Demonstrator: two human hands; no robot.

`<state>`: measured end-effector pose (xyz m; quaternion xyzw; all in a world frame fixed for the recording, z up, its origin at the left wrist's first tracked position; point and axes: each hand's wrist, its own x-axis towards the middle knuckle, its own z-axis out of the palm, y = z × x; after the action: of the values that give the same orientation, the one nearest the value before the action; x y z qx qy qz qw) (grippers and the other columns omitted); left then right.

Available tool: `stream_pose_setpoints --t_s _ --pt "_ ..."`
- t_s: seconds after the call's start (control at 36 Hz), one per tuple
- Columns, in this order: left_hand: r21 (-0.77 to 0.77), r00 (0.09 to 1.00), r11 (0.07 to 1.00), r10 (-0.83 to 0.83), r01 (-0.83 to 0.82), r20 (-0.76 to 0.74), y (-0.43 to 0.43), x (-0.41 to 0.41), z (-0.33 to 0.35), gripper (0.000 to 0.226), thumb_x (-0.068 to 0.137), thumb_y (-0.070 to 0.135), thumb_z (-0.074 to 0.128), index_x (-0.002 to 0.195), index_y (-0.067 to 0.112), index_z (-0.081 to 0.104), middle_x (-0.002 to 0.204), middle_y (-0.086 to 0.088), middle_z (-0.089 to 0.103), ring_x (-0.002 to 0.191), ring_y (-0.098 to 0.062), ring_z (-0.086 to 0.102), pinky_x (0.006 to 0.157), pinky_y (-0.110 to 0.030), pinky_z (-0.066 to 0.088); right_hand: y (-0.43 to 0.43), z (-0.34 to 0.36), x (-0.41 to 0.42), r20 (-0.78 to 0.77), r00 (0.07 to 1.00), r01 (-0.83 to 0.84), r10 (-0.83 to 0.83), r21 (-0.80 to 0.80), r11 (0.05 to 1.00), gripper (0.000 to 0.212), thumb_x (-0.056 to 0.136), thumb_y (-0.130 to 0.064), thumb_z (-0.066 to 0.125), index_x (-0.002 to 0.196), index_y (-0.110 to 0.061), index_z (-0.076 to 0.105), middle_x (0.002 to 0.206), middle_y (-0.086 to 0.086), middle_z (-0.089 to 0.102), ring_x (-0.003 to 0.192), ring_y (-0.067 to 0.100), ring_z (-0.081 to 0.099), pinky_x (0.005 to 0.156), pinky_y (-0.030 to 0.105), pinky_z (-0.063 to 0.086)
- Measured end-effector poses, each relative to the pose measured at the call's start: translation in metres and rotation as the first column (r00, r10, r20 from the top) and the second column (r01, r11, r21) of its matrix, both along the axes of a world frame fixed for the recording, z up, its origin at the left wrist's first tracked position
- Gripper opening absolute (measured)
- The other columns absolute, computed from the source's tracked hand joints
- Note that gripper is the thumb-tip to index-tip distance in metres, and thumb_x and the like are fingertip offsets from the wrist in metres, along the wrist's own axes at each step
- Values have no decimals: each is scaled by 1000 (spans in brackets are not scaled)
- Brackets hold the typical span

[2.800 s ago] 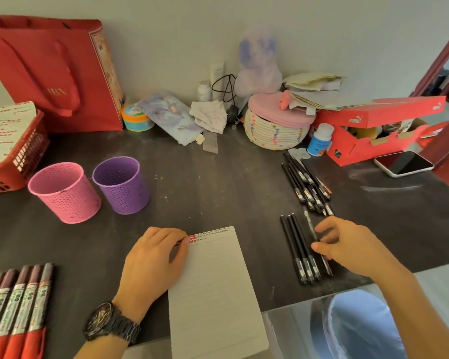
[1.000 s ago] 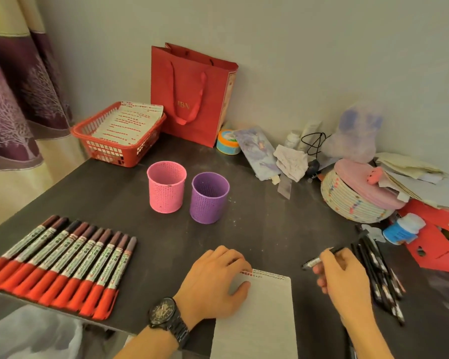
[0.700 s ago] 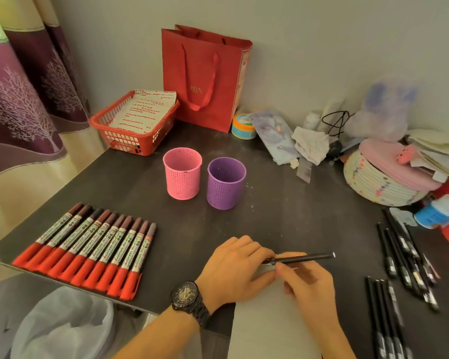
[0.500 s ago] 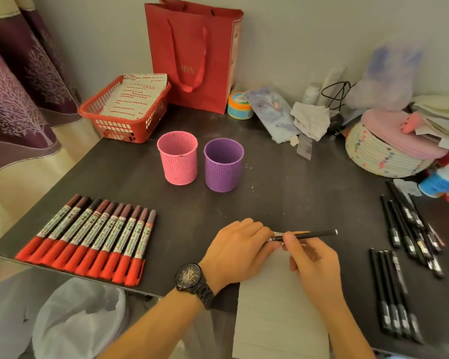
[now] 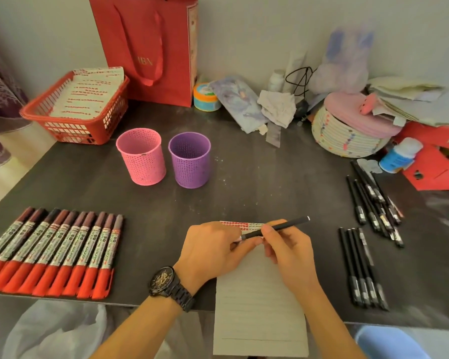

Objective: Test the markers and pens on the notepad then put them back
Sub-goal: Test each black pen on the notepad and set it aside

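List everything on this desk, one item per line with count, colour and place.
markers: about ten, red caps, row at the table's left front.
loose pens: four black, right front; black heap behind, count unclear.
notepad: one, white lined, front centre, overhanging the edge.
held pen: one, black, above the notepad's top.
pink cup: one, left of centre.
purple cup: one, right beside it.
basket: one, red, back left, holding printed sheets.
gift bag: one, red, against the wall.
woven box: one, white, pink lid, back right.
shoebox: one, red, far right.
left grip: black watch on wrist, pinches the held pen's near end.
right grip: holds its barrel.
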<state>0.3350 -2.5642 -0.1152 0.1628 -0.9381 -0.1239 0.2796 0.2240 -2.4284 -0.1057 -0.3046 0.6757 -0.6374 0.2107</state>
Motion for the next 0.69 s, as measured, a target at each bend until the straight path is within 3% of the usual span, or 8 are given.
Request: stream_pose_setpoints --t_s 0.08,0.25,0.39,0.53,0.69 --pt "-44 999 999 -1 -1 -36 2 -1 -3 55 90 69 48 60 25 32 55 9 43 52 -12 39 43 -25 27 1 0 -5 127 986 113 -104 -67 991 19 84 -36 64 76 -19 70 60 4 58 49 18 51 44 26 40" --pt "41 999 999 -16 14 33 -3 -3 -9 38 88 58 58 75 25 46 82 13 50 76 -11 45 64 -29 43 6 2 -23 294 943 202 -156 -131 971 20 90 -26 55 86 -12 69 66 14 63 47 23 53 43 29 42" --pt "123 990 992 -33 16 139 -5 -3 -7 33 86 61 54 84 29 46 92 16 55 89 -9 51 75 -27 44 -3 10 -32 142 976 175 -166 -54 983 17 97 -26 66 82 -18 62 67 9 66 52 20 59 44 28 47" --pt "138 984 990 -28 3 176 -7 -3 -9 34 86 64 52 88 31 51 93 20 54 91 -5 49 77 -24 43 -14 14 -45 149 977 150 -154 39 988 22 100 -23 59 81 -16 68 69 13 71 52 20 63 45 28 50" --pt "128 984 992 -13 -10 179 -8 -5 -11 32 86 59 60 87 28 54 90 19 54 92 -5 47 77 -23 38 -18 -2 -42 -108 960 271 -259 111 956 32 89 -40 74 65 -24 60 52 -1 63 46 9 58 51 16 46"
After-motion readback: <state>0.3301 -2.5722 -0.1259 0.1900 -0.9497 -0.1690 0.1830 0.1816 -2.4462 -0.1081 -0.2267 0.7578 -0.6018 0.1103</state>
